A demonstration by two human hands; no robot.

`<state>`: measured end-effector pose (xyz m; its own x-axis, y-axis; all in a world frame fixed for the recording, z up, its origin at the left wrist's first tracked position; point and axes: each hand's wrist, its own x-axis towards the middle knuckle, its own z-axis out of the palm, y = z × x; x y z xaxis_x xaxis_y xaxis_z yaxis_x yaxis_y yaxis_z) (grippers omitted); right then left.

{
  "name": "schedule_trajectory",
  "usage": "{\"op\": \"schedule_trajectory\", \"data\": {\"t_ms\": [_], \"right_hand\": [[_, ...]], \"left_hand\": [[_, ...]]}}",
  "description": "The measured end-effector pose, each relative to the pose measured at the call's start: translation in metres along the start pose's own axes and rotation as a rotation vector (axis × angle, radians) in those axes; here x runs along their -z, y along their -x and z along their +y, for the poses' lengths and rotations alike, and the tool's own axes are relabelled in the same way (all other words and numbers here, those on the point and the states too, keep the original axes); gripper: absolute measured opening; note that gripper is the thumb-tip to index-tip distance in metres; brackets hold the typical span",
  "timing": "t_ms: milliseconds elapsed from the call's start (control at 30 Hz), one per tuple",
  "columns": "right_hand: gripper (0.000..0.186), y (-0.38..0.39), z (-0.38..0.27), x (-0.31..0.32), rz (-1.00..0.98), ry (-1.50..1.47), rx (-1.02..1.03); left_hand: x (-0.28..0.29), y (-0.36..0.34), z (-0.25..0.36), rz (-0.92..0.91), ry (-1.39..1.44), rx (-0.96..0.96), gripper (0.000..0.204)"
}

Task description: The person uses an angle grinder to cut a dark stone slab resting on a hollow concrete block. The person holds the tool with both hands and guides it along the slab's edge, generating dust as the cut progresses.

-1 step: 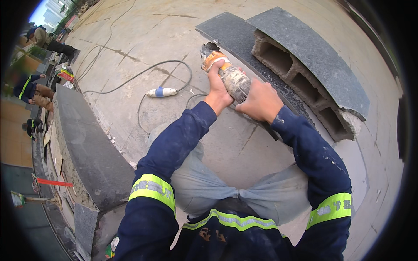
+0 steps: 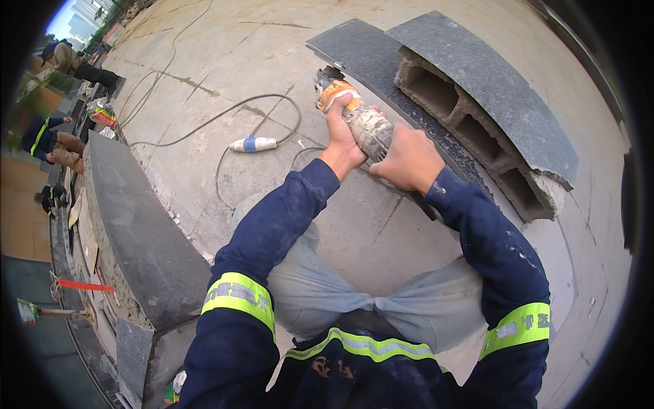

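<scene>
My left hand [image 2: 337, 136] is wrapped round the front body of an angle grinder [image 2: 366, 126] with an orange collar and dusty casing. My right hand [image 2: 412, 160] grips its rear end, fingers curled. The grinder's head lies at the near edge of a long dark stone slab [image 2: 347, 44]; whether it touches cannot be told. Beyond, a hollow concrete block [image 2: 458, 109] with three visible openings carries another speckled grey slab [image 2: 477, 88]. A white-and-blue plug connector [image 2: 252, 144] and grey cable lie on the concrete floor left of the grinder.
My bent knees are below my hands. Along the left stand a grey slab-faced ledge [image 2: 136, 211], an orange-red strip [image 2: 85, 285] and scattered debris. Several people work at upper left, including one in tan top [image 2: 65, 61] and one in reflective navy [image 2: 37, 140]. More cable runs over the floor.
</scene>
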<state>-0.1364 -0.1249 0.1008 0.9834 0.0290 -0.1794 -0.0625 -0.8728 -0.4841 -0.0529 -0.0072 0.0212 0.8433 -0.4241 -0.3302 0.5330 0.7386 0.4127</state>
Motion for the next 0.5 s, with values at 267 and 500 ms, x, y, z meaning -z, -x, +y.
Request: {"op": "schedule_trajectory", "data": {"t_ms": [267, 500], "right_hand": [[0.050, -0.007, -0.002, 0.001, 0.028, 0.002, 0.007], [0.050, -0.022, -0.001, -0.002, 0.023, -0.008, 0.017]], "left_hand": [[0.000, -0.007, 0.005, -0.005, 0.000, -0.002, 0.055], [0.001, -0.018, 0.012, 0.015, -0.005, -0.042, 0.054]]}}
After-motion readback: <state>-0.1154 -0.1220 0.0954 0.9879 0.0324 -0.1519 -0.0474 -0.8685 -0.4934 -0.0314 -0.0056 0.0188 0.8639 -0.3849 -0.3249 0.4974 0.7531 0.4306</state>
